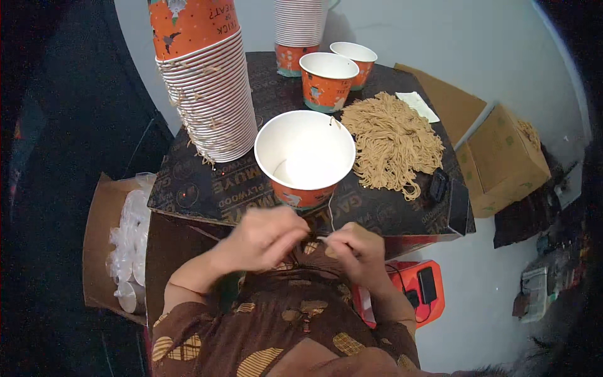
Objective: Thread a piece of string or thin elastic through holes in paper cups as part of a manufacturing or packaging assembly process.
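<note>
A paper bucket (305,144) with a white inside and orange outside stands upright at the table's front edge. A short bit of cord shows at its right rim. From below the bucket a thin pale cord (331,212) runs down to my hands, which are close together in front of the edge. My right hand (358,248) is closed in a pinch where this cord ends. Beside it my left hand (267,237) is also pinched, slightly blurred; what its fingertips hold is hidden. Right of the bucket lies a heap of tan cords (396,144).
A tall stack of buckets (210,100) stands at the left, another stack (295,28) at the back. Two single buckets (326,94) are beside it. A black table (207,201) carries them. Cardboard boxes (502,163) flank it; a red stool (433,286) holds a phone.
</note>
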`<state>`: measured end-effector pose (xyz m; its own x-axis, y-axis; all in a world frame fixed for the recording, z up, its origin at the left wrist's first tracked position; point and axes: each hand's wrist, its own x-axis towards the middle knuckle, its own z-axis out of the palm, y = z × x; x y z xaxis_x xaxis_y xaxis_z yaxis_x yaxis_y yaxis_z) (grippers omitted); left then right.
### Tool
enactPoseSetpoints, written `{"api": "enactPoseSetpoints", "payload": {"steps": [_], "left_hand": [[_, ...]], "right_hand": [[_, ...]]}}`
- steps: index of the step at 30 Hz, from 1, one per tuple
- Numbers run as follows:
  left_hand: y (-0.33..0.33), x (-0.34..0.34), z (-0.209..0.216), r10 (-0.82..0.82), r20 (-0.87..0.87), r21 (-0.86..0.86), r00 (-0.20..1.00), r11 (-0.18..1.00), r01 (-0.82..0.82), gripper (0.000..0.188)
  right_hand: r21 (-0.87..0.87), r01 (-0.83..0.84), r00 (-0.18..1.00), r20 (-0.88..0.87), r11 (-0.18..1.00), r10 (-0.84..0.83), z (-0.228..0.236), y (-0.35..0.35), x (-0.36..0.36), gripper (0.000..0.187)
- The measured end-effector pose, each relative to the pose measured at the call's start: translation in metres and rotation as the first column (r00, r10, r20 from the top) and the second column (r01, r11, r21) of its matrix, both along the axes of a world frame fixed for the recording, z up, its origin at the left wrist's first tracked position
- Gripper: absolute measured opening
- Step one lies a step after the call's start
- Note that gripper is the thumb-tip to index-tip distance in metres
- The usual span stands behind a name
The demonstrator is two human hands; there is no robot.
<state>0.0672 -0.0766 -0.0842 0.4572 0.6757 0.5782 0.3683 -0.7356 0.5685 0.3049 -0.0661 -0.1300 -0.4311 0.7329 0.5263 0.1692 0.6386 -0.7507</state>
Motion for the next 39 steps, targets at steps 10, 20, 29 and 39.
{"api": "enactPoseSetpoints", "payload": {"steps": [10,20,29,39], "left_hand": [[0.040,-0.057,0.025,0.483,-0.449,0.309,0.752,0.873,-0.376,0.044],[0.041,-0.031,0.032,0.370,-0.444,0.481,0.816,0.867,-0.132,0.032],[0.047,-0.018,0.011,0.281,-0.330,0.425,0.901,0.897,-0.124,0.024],[0.043,-0.013,0.021,0.292,-0.202,0.330,0.935,0.919,-0.216,0.011]], "right_hand": [[0.183,0.455,0.847,-0.392,0.871,-0.359,0.036,0.050,0.035,0.010],[0.695,0.220,0.936,-0.348,0.684,0.052,0.069,0.023,0.028,0.030],[0.334,0.126,0.989,0.032,0.934,-0.145,0.038,0.008,0.004,0.013],[0.479,0.339,0.919,0.015,0.810,-0.393,-0.004,0.039,-0.031,0.009]]}}
